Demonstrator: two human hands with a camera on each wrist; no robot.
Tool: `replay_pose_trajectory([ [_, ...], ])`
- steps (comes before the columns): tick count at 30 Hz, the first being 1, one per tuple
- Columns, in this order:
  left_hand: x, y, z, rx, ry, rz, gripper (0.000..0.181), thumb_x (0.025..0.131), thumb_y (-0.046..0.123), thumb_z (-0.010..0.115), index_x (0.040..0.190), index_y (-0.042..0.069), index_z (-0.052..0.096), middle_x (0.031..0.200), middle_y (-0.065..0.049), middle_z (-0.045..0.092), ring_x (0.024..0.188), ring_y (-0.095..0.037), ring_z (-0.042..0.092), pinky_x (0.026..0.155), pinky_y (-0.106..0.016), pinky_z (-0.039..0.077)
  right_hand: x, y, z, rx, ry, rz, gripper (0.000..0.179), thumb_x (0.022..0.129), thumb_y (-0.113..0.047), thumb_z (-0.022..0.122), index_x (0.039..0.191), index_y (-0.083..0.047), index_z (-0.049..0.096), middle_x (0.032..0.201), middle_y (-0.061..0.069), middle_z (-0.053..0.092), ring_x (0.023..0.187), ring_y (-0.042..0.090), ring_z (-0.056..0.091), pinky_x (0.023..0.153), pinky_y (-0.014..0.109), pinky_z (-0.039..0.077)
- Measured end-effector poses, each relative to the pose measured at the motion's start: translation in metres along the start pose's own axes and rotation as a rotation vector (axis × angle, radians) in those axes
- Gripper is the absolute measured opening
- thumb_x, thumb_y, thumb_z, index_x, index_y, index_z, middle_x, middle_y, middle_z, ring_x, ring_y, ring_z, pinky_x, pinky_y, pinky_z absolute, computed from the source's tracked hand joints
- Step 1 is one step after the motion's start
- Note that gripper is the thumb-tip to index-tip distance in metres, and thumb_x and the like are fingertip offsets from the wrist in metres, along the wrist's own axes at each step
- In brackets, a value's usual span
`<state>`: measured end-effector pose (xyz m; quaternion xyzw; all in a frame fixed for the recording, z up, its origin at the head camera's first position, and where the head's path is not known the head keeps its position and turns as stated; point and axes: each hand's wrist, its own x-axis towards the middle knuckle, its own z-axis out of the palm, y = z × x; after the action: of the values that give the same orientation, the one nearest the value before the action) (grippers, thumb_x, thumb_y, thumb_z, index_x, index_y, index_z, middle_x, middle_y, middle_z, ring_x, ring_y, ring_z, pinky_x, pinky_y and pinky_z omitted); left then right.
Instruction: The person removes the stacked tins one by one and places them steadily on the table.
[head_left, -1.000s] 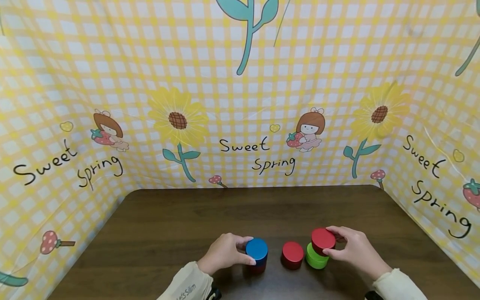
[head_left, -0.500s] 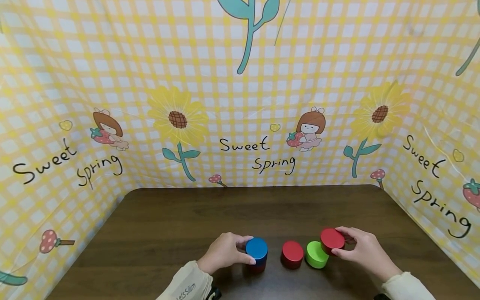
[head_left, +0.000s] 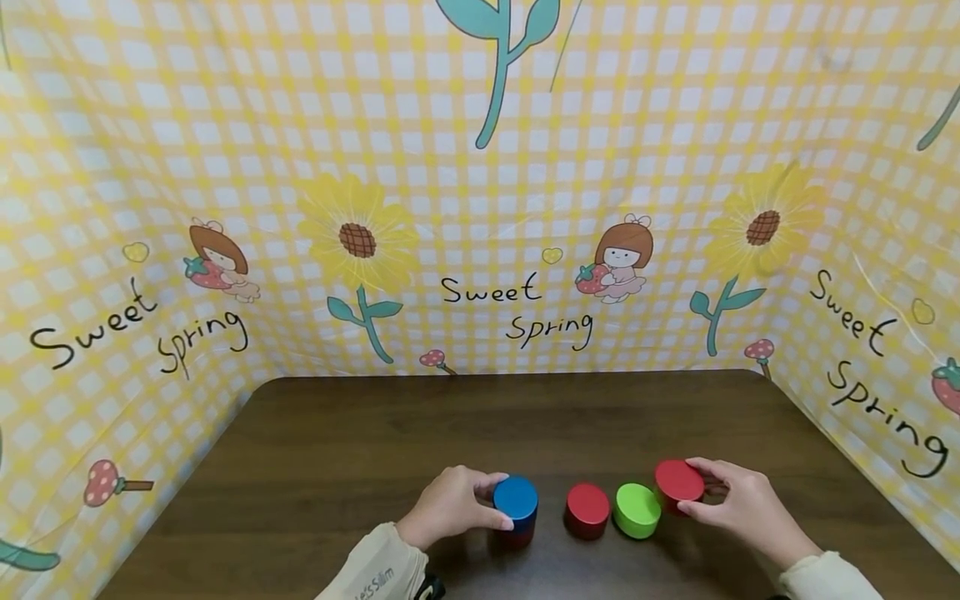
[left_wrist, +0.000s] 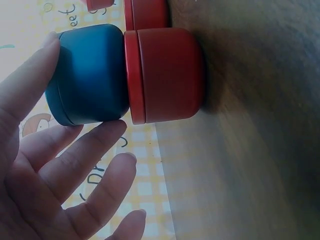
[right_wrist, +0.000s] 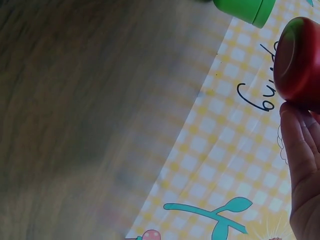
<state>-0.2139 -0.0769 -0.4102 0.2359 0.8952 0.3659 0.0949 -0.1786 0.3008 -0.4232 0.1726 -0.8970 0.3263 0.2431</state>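
Right-wrist view: red tin cropped, tabletop blurred

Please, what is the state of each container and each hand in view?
Lower red container: lidded, on the table
Blue container: lidded, stacked on the lower red one
Middle red container: lidded, on the table
Green container: lidded, on the table
Right red container: held off the table
Left hand: pinches the blue one
Right hand: grips the right red one

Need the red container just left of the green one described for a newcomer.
On the dark table, find the blue container topping a stack. The red container stands between it and the green container. Of three reds, it alone is neither under the blue one nor in the right hand.
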Motion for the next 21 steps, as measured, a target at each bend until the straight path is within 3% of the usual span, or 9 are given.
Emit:
replay_pose_trajectory([
  [7, -0.0015, -0.0001, -0.0008, -0.008, -0.007, -0.004, 0.056, 0.075, 0.032, 0.082, 0.124, 0.008, 0.066, 0.106, -0.009, 0.071, 0.095, -0.019, 0.066, 0.077, -0.038, 0.053, -0.002, 0.0038, -0.0001, -0.006, 0.014, 0.015, 0.049, 0.055, -0.002, 0.089, 0.097, 0.009, 0.068, 0.086, 0.019, 0.069, 0.07, -0.007, 0.059, 0.059, 0.011, 0.047],
  [15, -0.0011, 0.0028, -0.0033, -0.027, -0.013, 0.022, 0.056, 0.076, 0.029, 0.082, 0.124, 0.006, 0.065, 0.108, -0.012, 0.07, 0.097, -0.021, 0.066, 0.079, -0.038, 0.053, -0.0007, 0.0063, -0.007, -0.003, -0.044, 0.103, 0.047, 0.06, -0.005, 0.088, 0.1, 0.009, 0.067, 0.088, 0.017, 0.069, 0.07, -0.005, 0.06, 0.059, 0.014, 0.05],
  [21, -0.0011, 0.0029, -0.0023, -0.006, -0.003, 0.016, 0.056, 0.075, 0.031, 0.082, 0.123, 0.007, 0.066, 0.108, -0.01, 0.07, 0.093, -0.019, 0.066, 0.076, -0.036, 0.053, 0.001, 0.0086, -0.0089, -0.019, -0.074, 0.119, 0.047, 0.063, -0.007, 0.087, 0.102, 0.01, 0.067, 0.089, 0.017, 0.07, 0.07, -0.003, 0.062, 0.06, 0.017, 0.051],
])
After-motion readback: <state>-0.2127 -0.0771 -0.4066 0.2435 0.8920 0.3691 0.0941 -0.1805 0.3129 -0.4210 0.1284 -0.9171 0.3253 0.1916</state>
